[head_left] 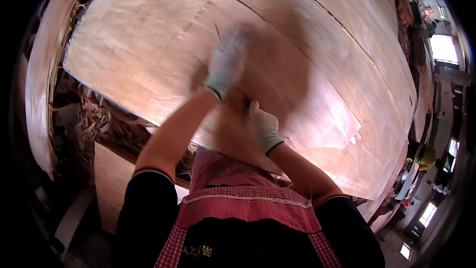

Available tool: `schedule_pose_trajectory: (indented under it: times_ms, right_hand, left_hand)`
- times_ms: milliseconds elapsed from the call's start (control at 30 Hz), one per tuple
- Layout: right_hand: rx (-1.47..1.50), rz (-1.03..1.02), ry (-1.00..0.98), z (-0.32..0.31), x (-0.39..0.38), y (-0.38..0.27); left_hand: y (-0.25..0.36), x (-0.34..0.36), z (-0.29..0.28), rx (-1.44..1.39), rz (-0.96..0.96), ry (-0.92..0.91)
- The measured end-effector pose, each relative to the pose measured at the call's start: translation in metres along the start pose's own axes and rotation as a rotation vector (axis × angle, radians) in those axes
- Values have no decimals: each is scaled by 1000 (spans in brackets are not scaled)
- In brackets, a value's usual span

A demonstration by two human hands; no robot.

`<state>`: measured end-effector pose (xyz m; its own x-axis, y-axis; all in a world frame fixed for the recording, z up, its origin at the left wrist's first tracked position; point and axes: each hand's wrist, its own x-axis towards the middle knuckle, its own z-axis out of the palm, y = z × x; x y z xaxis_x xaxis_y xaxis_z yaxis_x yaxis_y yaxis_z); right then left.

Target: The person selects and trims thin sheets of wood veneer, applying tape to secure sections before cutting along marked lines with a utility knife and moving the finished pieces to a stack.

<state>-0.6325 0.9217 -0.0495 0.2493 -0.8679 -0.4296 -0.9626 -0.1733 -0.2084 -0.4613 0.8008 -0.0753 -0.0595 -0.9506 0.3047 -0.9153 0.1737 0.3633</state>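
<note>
A large sheet of pale wood veneer (114, 30) fills the middle of the view, with a narrower pinkish veneer piece (322, 119) lying on it, split along dark lines. My left hand (228, 57), in a white glove with a green cuff, is blurred over the pinkish piece, its fingers appearing stretched out. My right hand (261, 121), in a similar glove, is lower and to its right, fingers curled and thumb raised at the surface; whatever it grips is hidden. My shadow darkens the veneer around both hands.
Stacked veneer strips (47, 79) stand at the left, with shredded wood scraps (96, 114) below the sheet's edge and another board (106, 183) lower down. At the far right are bright windows (444, 49) and a small yellow-green shape (424, 156). A pink checked apron is on my body.
</note>
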Motion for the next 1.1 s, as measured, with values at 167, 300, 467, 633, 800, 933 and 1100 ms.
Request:
schedule_pose_trajectory:
  times_ms: [167, 300, 467, 633, 800, 933, 1100]
  right_hand:
    - [-69, -53, -132, -11, -41, 52]
    - [-121, -84, -105, -2, -68, 87]
    - [-156, -167, -7, 2, -75, 125]
    - [-322, -288, -90, 1, -95, 214]
    - [-240, -250, -240, -103, -94, 367]
    - [-538, -131, -128, -153, -94, 412]
    - [-299, -625, 169, -48, -52, 282]
  left_hand:
    - [35, -30, 18, -11, 124, -75]
    - [57, -35, 18, 319, 110, -100]
    - [134, -60, 41, -149, 345, -213]
    - [143, -68, 57, -85, 314, -186]
    - [140, -66, 52, 13, 331, -240]
    - [139, -70, 48, -102, 269, -304]
    - [137, -61, 34, 38, 348, -290]
